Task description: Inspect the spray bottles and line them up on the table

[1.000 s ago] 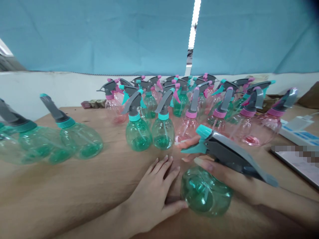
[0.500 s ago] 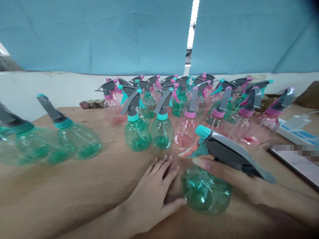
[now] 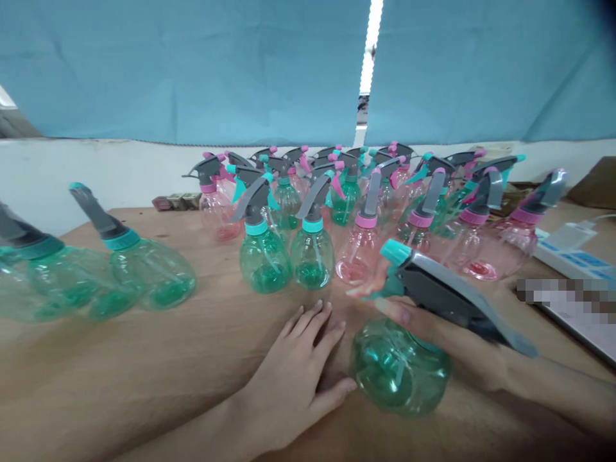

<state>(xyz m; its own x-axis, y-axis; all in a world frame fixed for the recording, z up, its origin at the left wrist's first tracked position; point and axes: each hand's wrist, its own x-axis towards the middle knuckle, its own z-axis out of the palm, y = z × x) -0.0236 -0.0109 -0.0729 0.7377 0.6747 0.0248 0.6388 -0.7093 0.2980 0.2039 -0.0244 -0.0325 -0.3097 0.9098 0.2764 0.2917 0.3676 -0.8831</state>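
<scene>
My right hand point(image 3: 462, 346) is wrapped round the neck of a green spray bottle point(image 3: 399, 372), with its fingers at the teal trigger. The bottle is tilted, its grey head and teal nozzle pointing up and left. My left hand point(image 3: 303, 372) lies flat on the wooden table point(image 3: 202, 359), fingers stretched out, holding nothing. Its thumb is close to the held bottle's base. Just beyond the left hand stand two upright green spray bottles with teal collars, a left one point(image 3: 264, 263) and a right one point(image 3: 312, 256).
Several pink and green spray bottles point(image 3: 360, 253) crowd the back. More green spray bottles point(image 3: 149, 273) stand at the left. A phone point(image 3: 577, 321) and a white power strip point(image 3: 572, 253) lie at the right. Behind the table hangs a blue curtain point(image 3: 192, 70).
My right hand and the green spray bottle have shifted very slightly to the right, opening a small gap from the left thumb. The left hand stays in place.
</scene>
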